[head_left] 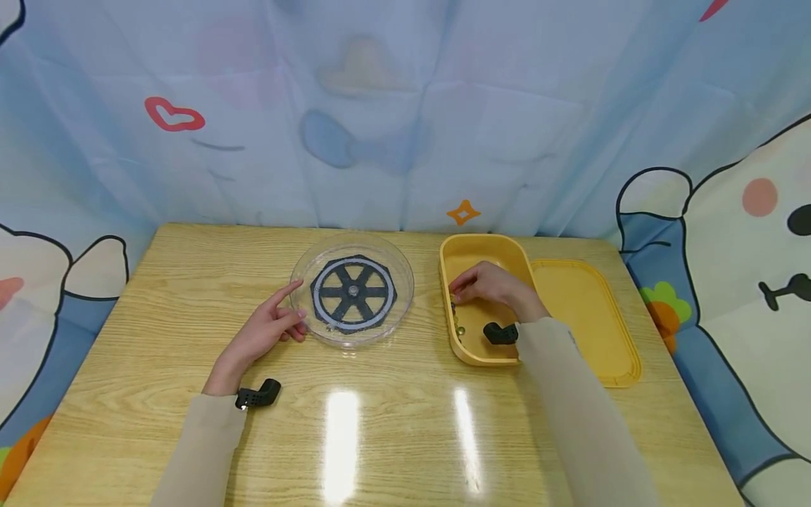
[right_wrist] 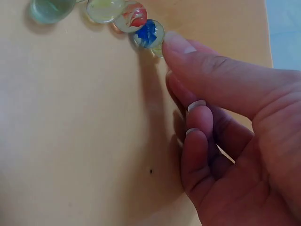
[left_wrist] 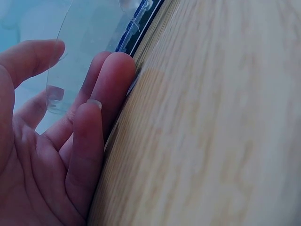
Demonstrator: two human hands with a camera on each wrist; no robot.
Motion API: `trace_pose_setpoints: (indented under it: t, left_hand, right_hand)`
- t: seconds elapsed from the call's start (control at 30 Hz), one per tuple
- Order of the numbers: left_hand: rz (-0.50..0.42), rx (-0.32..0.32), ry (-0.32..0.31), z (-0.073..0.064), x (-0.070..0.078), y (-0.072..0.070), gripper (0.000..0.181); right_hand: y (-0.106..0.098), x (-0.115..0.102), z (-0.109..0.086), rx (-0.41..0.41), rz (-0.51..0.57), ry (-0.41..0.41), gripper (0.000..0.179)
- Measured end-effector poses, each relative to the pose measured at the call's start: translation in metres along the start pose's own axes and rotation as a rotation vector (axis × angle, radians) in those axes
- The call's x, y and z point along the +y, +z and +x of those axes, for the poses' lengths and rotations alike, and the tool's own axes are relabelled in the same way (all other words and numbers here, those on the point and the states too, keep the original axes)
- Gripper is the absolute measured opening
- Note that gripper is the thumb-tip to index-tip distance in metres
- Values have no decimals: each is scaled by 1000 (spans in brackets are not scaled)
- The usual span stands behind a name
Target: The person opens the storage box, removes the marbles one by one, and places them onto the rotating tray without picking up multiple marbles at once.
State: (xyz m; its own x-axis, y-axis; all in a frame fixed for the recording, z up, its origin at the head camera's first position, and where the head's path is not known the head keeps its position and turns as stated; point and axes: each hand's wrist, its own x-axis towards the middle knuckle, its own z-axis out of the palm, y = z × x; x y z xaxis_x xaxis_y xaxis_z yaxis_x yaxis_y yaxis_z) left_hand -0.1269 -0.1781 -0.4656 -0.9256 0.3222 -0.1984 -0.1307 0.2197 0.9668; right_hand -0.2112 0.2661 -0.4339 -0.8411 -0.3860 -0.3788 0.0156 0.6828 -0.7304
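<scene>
A clear round dish (head_left: 405, 313) stands on the table, with a dark wheel-like, six-spoked pattern (head_left: 353, 292) in it. My left hand (head_left: 275, 325) touches the dish's left side, its index finger extended along the rim; in the left wrist view, other fingers (left_wrist: 115, 77) lie beside the base. My right hand (head_left: 491, 283) reaches into a yellow bin (head_left: 448, 246), fingers curled. In the right wrist view, its thumb tip meets a row of glass marbles, beside a blue-swirled marble (right_wrist: 148, 34) and a red-swirled marble (right_wrist: 131, 17). The index fingertip is hidden, so a pinch cannot be confirmed.
A flat yellow lid (head_left: 589, 317) lies right of the bin, partly under the right sleeve. Several marbles (head_left: 460, 330) line the bin's left wall. A patterned blue curtain (head_left: 380, 141) hangs behind the wooden table (head_left: 393, 436). Each wrist wears a black camera.
</scene>
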Motion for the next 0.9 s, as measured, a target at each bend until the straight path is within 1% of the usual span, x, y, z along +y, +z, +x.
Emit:
trace_pose_setpoints:
  t: [0.13, 0.53, 0.7, 0.9]
  left_hand:
    - [-8, -2, 1, 0, 0, 0, 66]
    - [-5, 0, -2, 1, -1, 0, 66]
    - [-11, 3, -1, 1, -1, 0, 65]
    - [-3, 5, 1, -1, 1, 0, 65]
  right_hand:
    - [1, -1, 1, -2, 0, 4, 23]
    - [0, -3, 0, 13, -78, 6, 19]
    - [0, -4, -1, 6, -74, 5, 18]
    - [0, -5, 0, -14, -37, 3, 20]
